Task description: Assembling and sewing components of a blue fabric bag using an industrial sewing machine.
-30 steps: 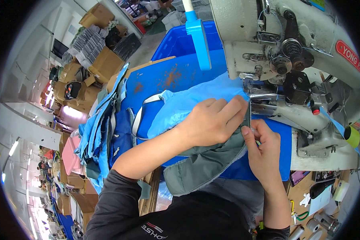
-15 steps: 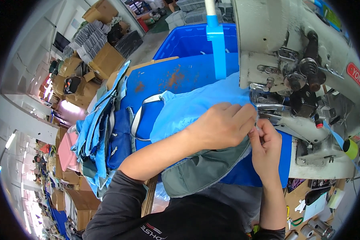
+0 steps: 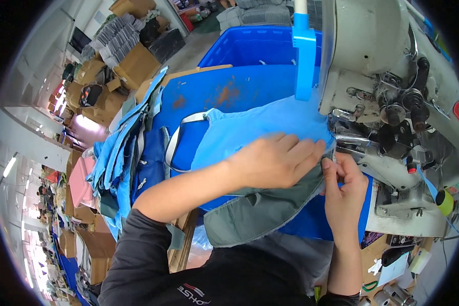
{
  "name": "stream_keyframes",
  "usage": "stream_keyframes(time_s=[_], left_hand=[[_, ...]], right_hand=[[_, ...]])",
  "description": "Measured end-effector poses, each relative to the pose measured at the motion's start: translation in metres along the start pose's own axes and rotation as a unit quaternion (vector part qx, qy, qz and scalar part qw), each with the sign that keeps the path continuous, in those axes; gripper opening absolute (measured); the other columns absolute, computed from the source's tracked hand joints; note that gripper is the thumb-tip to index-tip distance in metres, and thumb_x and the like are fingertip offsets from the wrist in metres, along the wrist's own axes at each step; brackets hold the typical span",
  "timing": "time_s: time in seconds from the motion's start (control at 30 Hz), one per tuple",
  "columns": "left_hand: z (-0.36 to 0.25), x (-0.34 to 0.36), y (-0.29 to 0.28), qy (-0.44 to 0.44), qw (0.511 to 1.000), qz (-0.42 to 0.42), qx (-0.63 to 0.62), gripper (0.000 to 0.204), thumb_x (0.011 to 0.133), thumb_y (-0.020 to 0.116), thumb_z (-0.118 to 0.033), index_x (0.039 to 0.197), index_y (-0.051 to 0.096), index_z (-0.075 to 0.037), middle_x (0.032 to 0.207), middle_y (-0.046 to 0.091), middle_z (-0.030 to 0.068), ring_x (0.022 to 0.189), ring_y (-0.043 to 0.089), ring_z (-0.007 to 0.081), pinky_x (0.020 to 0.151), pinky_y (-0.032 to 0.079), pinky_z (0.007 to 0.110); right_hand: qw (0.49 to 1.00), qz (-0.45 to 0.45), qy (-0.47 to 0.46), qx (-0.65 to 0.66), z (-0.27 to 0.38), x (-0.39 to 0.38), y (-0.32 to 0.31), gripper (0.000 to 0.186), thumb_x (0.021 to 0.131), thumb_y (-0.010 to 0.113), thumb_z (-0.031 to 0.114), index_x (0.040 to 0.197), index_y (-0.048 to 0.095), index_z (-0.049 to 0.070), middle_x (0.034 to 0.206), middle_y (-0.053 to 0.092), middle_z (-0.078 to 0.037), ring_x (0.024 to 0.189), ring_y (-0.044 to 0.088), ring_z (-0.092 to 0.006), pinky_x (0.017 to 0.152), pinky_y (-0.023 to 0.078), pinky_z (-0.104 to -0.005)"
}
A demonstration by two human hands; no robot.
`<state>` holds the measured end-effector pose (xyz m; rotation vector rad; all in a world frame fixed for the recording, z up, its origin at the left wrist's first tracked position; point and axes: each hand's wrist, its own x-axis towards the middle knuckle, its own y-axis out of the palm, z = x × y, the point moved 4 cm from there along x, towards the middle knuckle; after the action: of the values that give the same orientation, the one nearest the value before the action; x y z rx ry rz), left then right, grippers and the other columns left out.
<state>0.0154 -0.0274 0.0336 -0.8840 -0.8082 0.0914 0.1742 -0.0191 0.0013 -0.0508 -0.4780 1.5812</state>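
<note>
Sewing machine (image 3: 354, 61) on R, and light-blue fabric panel (image 3: 227, 130) lies flat-ish on blue tabletop (image 3: 204, 85), its R end right up at the metal foot area (image 3: 349, 137). Grey-green fabric piece (image 3: 250, 224) hangs off the near side, rumpled. L hand (image 3: 278, 160) spread over the cloth, fingers bent, tips by the R edge; slight blur, so can't tell if they pinch or just press. R hand (image 3: 344, 184): thumb vs. index, pinching the grey-green edge just near of the metal.

Risks, my read: layers could slip out of line if R pinch loosens, or a fold get caught if that rumpled bit bunches under L wrist. Fingertips v. close to the metal too; a slip there could nip them. Needle itself can't be made out.

Around: pale strap loop (image 3: 174, 148) sticks out L, could snag w/ a sideways pull. Stack of fabric pieces (image 3: 125, 168) crowds L side, approx. alongside L forearm. Far side, blue hanging fixture (image 3: 305, 64) dangles by the panel's far edge, in the way there; blue plastic crate (image 3: 245, 46) behind it.
</note>
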Motion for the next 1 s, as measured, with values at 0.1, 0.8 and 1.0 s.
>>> stream_keyframes(time_s=[0.1, 0.8, 1.0], left_hand=[[0.008, 0.004, 0.003, 0.007, 0.997, 0.035, -0.065, 0.037, 0.077, 0.064, -0.013, 0.112, 0.064, -0.001, 0.075, 0.046, 0.002, 0.058, 0.054, 0.015, 0.047, 0.042, 0.031], [-0.013, 0.002, -0.01, -0.108, 0.977, 0.181, -0.013, 0.061, 0.079, 0.061, -0.013, 0.136, 0.05, 0.003, 0.075, 0.051, 0.0054, 0.063, 0.062, 0.0189, 0.049, 0.046, 0.031], [-0.009, 0.015, -0.011, -0.033, 0.968, 0.24, -0.068, 0.059, 0.081, 0.059, -0.013, 0.132, 0.049, 0.014, 0.063, 0.058, 0.0056, 0.053, 0.062, 0.0215, 0.045, 0.045, 0.034]], right_hand=[[1.0, -0.001, -0.001, 0.015, -0.002, -0.001, 0.001, 0.008, 0.093, 0.065, 0.004, 0.098, 0.066, -0.002, 0.069, 0.068, -0.007, 0.061, 0.057, -0.0054, 0.056, 0.044, -0.024], [0.999, 0.034, -0.027, -0.008, -0.004, -0.007, 0.009, 0.007, 0.092, 0.062, 0.0, 0.097, 0.057, 0.0, 0.067, 0.067, -0.014, 0.047, 0.053, -0.0139, 0.047, 0.037, -0.0281], [0.998, 0.024, -0.05, 0.009, -0.011, -0.008, 0.009, 0.01, 0.093, 0.06, 0.0, 0.102, 0.056, 0.0, 0.07, 0.068, -0.016, 0.049, 0.06, -0.0156, 0.049, 0.039, -0.0272]])
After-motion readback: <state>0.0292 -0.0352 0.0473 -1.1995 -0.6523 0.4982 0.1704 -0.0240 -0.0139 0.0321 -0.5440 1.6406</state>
